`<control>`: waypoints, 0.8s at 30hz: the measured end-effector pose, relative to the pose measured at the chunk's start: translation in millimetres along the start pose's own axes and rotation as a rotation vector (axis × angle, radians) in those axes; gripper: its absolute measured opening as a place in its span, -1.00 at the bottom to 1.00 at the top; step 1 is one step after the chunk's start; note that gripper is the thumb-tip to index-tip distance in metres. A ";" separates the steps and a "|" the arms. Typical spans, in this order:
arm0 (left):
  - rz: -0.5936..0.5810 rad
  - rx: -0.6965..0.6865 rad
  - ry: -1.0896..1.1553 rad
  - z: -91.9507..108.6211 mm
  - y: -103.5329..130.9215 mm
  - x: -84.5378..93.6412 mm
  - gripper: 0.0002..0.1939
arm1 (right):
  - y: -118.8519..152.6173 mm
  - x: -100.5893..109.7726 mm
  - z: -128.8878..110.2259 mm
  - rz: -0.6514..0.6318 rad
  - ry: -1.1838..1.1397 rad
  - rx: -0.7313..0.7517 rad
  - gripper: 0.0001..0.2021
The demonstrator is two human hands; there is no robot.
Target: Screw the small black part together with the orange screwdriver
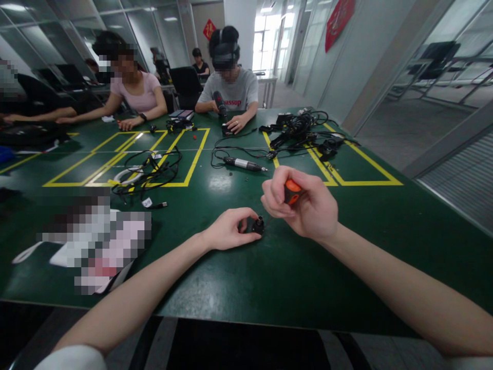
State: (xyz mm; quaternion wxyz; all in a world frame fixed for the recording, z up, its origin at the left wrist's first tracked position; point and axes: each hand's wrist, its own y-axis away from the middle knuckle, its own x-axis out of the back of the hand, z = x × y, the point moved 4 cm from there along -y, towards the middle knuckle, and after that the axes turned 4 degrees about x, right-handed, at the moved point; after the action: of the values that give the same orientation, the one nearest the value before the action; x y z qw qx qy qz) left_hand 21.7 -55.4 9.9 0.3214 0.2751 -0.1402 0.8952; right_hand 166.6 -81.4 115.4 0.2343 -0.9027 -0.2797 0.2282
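Head view: the left hand [228, 229] pinches a small black part [257, 225] with its thumb and fingers pressed on it. The part sits on the green desk [292, 277], near the front middle. The right hand [304, 205] is just beside the black part, a little above it and to its right. Its grip is closed tight around an orange and black tool handle [291, 191], and the fingers wrap over the top. Whether the tool touches the black part cannot be seen, for the hand hides its tip.

Past the black part, further out on the desk, lies a pen-shaped electric tool [242, 164] with a thin metal tip and a black cord. To the left of the black part, well apart, is a heap of black cables [148, 172] inside yellow taped lines [192, 164]. Closer on that side lies a blurred flat thing [100, 241]. Far behind the black part and to the right is another pile of black cables and tools [300, 133].

Across the desk a person in a grey shirt [231, 90] holds a tool with both hands. Left of that one sits a person in a pink shirt [136, 95], arms resting on the desk
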 end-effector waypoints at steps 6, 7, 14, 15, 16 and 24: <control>-0.005 0.003 0.003 0.6 0.3 0.6 -0.62 | 2.4 0.7 -0.3 -0.025 -0.055 0.005 -0.78; -0.005 0.000 0.001 0.8 0.5 0.6 -0.61 | 2.4 0.3 -0.4 -0.035 -0.060 0.011 -0.78; -0.015 0.020 -0.011 0.9 0.3 0.0 -0.59 | -0.4 -1.6 1.6 -0.034 -0.015 -0.007 -0.51; -0.012 0.022 -0.014 0.9 -0.1 -0.1 -0.59 | -0.3 -1.5 1.9 -0.029 -0.018 -0.019 -0.50; -0.007 0.024 -0.016 0.7 -0.5 -0.2 -0.60 | 0.1 -1.6 2.1 -0.029 -0.026 -0.026 -0.50; 0.019 -0.054 -0.127 -0.7 1.1 -0.8 -0.62 | 1.4 -1.0 2.5 0.017 -0.038 -0.016 -0.67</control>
State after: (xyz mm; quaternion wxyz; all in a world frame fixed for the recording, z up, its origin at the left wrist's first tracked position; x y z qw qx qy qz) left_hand 21.3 -56.3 8.7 0.3109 0.3211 -0.1871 0.8748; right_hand 165.1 -82.3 112.9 0.2200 -0.9023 -0.2782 0.2449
